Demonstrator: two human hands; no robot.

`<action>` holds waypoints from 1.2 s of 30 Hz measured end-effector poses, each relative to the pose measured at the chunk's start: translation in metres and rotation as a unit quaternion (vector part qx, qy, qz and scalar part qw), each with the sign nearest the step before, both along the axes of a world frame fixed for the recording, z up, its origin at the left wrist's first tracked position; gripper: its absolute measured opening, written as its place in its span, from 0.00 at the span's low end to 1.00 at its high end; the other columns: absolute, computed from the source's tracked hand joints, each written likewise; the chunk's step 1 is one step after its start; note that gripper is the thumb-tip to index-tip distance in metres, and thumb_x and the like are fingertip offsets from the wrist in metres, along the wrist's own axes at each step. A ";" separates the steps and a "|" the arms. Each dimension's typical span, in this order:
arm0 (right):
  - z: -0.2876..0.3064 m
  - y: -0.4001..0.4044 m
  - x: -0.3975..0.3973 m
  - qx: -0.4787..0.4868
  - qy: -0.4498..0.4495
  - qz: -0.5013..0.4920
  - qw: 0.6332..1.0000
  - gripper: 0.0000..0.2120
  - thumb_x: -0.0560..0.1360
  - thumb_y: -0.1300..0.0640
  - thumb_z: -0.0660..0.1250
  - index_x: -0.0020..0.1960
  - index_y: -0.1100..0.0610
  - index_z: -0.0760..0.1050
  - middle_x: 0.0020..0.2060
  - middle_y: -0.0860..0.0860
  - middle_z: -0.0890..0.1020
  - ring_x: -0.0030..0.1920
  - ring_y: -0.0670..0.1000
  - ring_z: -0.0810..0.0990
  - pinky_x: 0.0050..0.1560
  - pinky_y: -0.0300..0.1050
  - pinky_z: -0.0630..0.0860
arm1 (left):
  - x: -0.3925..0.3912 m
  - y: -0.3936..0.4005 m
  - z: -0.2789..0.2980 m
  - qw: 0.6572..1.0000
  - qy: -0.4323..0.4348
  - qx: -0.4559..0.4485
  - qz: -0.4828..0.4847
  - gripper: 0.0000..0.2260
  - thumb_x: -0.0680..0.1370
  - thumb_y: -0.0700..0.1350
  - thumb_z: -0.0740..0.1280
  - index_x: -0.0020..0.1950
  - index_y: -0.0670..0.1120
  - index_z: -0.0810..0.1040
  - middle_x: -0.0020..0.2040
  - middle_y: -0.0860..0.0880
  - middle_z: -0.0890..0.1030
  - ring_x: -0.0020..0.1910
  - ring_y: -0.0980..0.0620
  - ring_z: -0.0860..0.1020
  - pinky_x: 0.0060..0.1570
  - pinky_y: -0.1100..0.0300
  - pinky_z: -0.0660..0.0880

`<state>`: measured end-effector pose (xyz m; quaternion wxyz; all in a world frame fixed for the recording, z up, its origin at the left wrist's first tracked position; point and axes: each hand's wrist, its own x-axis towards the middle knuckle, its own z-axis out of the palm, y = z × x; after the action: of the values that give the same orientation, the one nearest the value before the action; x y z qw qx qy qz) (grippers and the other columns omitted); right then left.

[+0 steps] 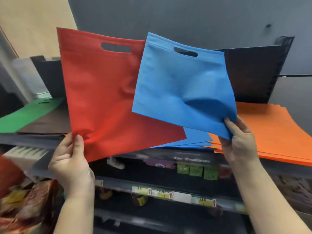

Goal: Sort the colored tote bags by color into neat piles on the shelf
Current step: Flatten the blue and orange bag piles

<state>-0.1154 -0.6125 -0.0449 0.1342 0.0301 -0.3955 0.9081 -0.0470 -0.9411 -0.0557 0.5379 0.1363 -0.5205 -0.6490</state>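
Hands hold two bags up in the head view, above a dark shelf (33,141) that already carries sorted stacks. Beyond the right fingers lies the orange pile (270,129), flat on the shelf, and just to their left a blue pile (197,139) peeks out beneath the raised bags, its edge touching the orange one. Past the left fingers, farther back and to the left, a green bag (28,114) lies flat beside a dark brown stack (50,124). The left hand (70,164) pinches the bottom corner of a red tote bag (108,98) between thumb and curled fingers; the bag stands nearly upright, tilted a little to the left, its cut-out handle slot at the top and its long edges running up away from the fingers. The right hand (239,142) pinches the lower right corner of a blue tote bag (182,92), thumb on the near face, fingers behind; this bag leans left as well, handle slot uppermost, with a soft dent in the cloth just above the fingers. The blue bag overlaps the red one's right edge. Below the hands, lower shelves hold small green boxes (195,171) and a strip of price labels (173,195) with red arrows (the print is too blurred to read). Patterned packets (25,208) sit low at the left.
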 end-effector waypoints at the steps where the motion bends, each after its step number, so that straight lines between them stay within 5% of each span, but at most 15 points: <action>1: 0.001 -0.008 -0.002 0.002 -0.006 0.005 1.000 0.16 0.77 0.65 0.62 0.42 0.51 0.85 0.41 0.47 0.85 0.44 0.46 0.84 0.40 0.38 0.81 | 0.004 -0.008 -0.003 1.000 0.000 -0.005 0.004 0.09 0.69 0.57 0.71 0.46 0.58 0.84 0.41 0.59 0.84 0.44 0.54 0.80 0.52 0.54 0.77; 7: 0.001 -0.035 -0.017 0.017 -0.025 0.020 0.999 0.10 0.77 0.65 0.63 0.48 0.53 0.80 0.39 0.46 0.85 0.41 0.44 0.84 0.35 0.35 0.79 | -0.004 -0.037 -0.019 0.999 -0.032 -0.034 0.002 0.08 0.75 0.46 0.70 0.54 0.48 0.82 0.39 0.65 0.82 0.41 0.63 0.80 0.49 0.67 0.77; 12: 0.005 -0.051 -0.027 0.032 -0.019 0.045 0.998 0.18 0.78 0.65 0.62 0.40 0.48 0.85 0.40 0.46 0.85 0.41 0.44 0.84 0.36 0.35 0.79 | -0.032 -0.059 -0.014 0.998 -0.057 -0.022 -0.013 0.05 0.77 0.40 0.68 0.51 0.47 0.80 0.35 0.65 0.82 0.37 0.65 0.80 0.44 0.71 0.76; 22: 0.008 -0.112 -0.041 0.006 0.002 0.017 1.000 0.19 0.79 0.65 0.61 0.41 0.49 0.85 0.41 0.46 0.85 0.41 0.44 0.84 0.35 0.34 0.78 | -0.103 -0.151 -0.006 0.985 -0.123 -0.064 -0.104 0.06 0.77 0.38 0.68 0.46 0.49 0.80 0.37 0.59 0.84 0.38 0.62 0.80 0.46 0.67 0.77; 27: 0.001 -0.153 -0.042 0.009 0.001 -0.017 1.000 0.18 0.79 0.65 0.60 0.42 0.51 0.85 0.40 0.46 0.85 0.41 0.44 0.84 0.36 0.35 0.78 | -0.141 -0.190 -0.017 0.957 -0.220 -0.104 -0.161 0.07 0.77 0.38 0.68 0.54 0.40 0.80 0.52 0.38 0.82 0.47 0.46 0.79 0.55 0.52 0.76; 31: -0.002 -0.176 -0.042 0.023 -0.002 -0.037 0.999 0.12 0.79 0.65 0.60 0.50 0.53 0.80 0.42 0.47 0.85 0.42 0.45 0.84 0.38 0.37 0.79 | -0.152 -0.203 -0.009 0.908 -0.331 -0.227 -0.120 0.10 0.76 0.38 0.68 0.57 0.38 0.78 0.55 0.39 0.80 0.53 0.45 0.78 0.54 0.57 0.72; 33: -0.004 -0.178 -0.042 0.033 -0.006 -0.049 0.998 0.11 0.79 0.65 0.61 0.52 0.53 0.79 0.42 0.47 0.85 0.43 0.46 0.84 0.38 0.37 0.79 | -0.148 -0.197 0.003 0.894 -0.317 -0.308 -0.077 0.12 0.77 0.42 0.67 0.59 0.39 0.77 0.57 0.41 0.79 0.58 0.45 0.75 0.57 0.56 0.69; 36: -0.002 -0.172 -0.041 0.054 -0.009 -0.066 0.996 0.10 0.79 0.65 0.61 0.52 0.54 0.79 0.43 0.48 0.85 0.44 0.47 0.84 0.38 0.38 0.79 | -0.133 -0.164 0.030 0.917 -0.239 -0.212 -0.239 0.15 0.81 0.52 0.59 0.58 0.43 0.76 0.52 0.46 0.81 0.52 0.49 0.78 0.49 0.56 0.72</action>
<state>-0.1566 -0.7844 -0.0473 0.1883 0.0029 -0.4463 0.8748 -0.1800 -1.1056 -0.0261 0.2430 0.0418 -0.7760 -0.5805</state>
